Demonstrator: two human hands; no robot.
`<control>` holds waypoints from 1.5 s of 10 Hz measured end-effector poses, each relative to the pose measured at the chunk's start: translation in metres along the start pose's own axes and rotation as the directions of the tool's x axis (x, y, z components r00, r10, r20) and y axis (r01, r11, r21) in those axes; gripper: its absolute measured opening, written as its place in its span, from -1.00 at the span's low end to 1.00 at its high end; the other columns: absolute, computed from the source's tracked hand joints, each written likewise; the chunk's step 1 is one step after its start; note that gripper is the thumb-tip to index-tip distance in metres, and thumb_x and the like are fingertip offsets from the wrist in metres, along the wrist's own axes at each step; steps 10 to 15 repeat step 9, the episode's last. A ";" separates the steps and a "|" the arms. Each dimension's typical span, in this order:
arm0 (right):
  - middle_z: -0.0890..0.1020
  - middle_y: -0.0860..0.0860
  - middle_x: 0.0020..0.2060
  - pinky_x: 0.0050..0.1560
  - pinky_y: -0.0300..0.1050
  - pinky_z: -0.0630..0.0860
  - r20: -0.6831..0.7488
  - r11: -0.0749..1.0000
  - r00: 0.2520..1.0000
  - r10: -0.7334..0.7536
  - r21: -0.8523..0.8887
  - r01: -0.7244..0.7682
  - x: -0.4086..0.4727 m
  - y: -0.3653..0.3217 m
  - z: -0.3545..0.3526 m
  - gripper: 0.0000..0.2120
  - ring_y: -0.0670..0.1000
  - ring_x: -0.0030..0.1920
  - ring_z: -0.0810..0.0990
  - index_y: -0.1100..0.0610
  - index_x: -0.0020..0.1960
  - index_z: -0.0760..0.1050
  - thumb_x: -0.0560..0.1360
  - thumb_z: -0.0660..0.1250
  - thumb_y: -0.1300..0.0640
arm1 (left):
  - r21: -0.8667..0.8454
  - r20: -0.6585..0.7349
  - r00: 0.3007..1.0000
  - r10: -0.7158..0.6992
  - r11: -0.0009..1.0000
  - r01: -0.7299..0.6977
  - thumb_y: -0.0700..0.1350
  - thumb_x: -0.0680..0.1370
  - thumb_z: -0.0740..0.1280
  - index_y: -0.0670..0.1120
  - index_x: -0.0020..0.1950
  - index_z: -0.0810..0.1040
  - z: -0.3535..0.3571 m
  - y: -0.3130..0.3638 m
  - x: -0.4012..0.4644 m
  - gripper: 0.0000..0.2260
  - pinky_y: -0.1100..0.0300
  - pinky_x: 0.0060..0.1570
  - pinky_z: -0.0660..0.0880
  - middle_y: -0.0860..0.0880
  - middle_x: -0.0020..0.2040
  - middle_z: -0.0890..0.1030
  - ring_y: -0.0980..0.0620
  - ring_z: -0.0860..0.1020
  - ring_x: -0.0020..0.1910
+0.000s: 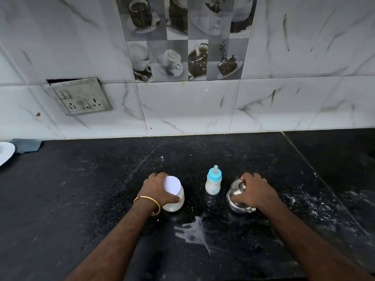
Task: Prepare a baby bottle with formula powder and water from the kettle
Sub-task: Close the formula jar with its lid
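A small baby bottle [213, 183] with a blue collar and clear teat stands upright on the black counter [81, 189], holding white liquid. To its left is a clear jar of white formula powder [176, 199] with a white lid; my left hand [156, 189] wraps around its left side, thumb across the front. To the right of the bottle sits a small steel kettle [236, 196]. My right hand [256, 191] lies over its top, fingers closed around the handle.
A white puddle [194, 232] is spilled on the counter in front of the bottle, and white smears [308, 203] lie to the right. A white plate [5, 153] and grey cloth [27, 146] sit at far left. The tiled wall carries a socket plate [81, 96].
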State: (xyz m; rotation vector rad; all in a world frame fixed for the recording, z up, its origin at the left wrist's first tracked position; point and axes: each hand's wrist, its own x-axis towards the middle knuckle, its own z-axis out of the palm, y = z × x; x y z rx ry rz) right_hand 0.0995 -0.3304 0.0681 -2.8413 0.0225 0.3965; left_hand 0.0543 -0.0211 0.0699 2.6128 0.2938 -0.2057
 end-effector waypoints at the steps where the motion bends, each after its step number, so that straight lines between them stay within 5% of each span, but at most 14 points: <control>1: 0.41 0.03 0.24 0.13 0.05 0.55 -0.004 1.000 1.000 0.001 -0.006 -0.001 -0.001 0.000 0.000 -0.23 0.11 0.24 0.47 -0.03 0.35 0.33 0.25 0.45 -0.30 | 0.030 0.004 1.000 -0.012 0.999 0.012 0.20 0.23 0.59 0.01 0.36 0.44 0.001 0.002 0.000 -0.23 -0.02 0.21 0.52 -0.10 0.25 0.46 -0.17 0.46 0.26; 5: 0.41 0.03 0.28 0.11 0.02 0.51 0.003 1.000 1.000 0.023 -0.012 -0.023 -0.005 -0.005 0.000 -0.23 0.13 0.29 0.43 -0.01 0.39 0.30 0.30 0.44 -0.28 | 0.108 0.027 0.999 -0.023 0.994 0.020 0.27 0.29 0.52 -0.02 0.44 0.36 0.007 0.002 -0.002 -0.18 -0.02 0.27 0.46 -0.11 0.30 0.42 -0.19 0.41 0.31; 7: 0.39 0.04 0.40 0.23 0.06 0.49 0.048 0.997 0.998 0.044 -0.068 -0.041 -0.010 -0.010 -0.001 -0.08 0.13 0.37 0.40 0.00 0.49 0.22 0.29 0.44 -0.37 | 0.173 0.031 0.999 -0.006 0.985 0.001 0.39 0.28 0.46 -0.11 0.58 0.15 0.007 0.010 -0.009 0.05 -0.04 0.41 0.36 -0.12 0.52 0.30 -0.18 0.30 0.46; 9: 0.26 0.11 0.55 0.39 0.10 0.38 -0.071 0.993 0.997 0.008 -0.118 -0.016 -0.023 -0.014 -0.001 0.08 0.17 0.50 0.31 0.12 0.60 0.09 0.34 0.18 -0.58 | 0.219 -0.239 0.968 0.075 0.975 -0.021 0.52 0.42 0.12 -0.10 0.61 0.09 0.003 0.030 -0.024 -0.04 -0.06 0.51 0.16 -0.09 0.60 0.20 -0.14 0.11 0.59; 15: 0.26 0.11 0.55 0.39 0.10 0.38 -0.071 0.993 0.997 0.008 -0.118 -0.016 -0.023 -0.014 -0.001 0.08 0.17 0.50 0.31 0.12 0.60 0.09 0.34 0.18 -0.58 | 0.219 -0.239 0.968 0.075 0.975 -0.021 0.52 0.42 0.12 -0.10 0.61 0.09 0.003 0.030 -0.024 -0.04 -0.06 0.51 0.16 -0.09 0.60 0.20 -0.14 0.11 0.59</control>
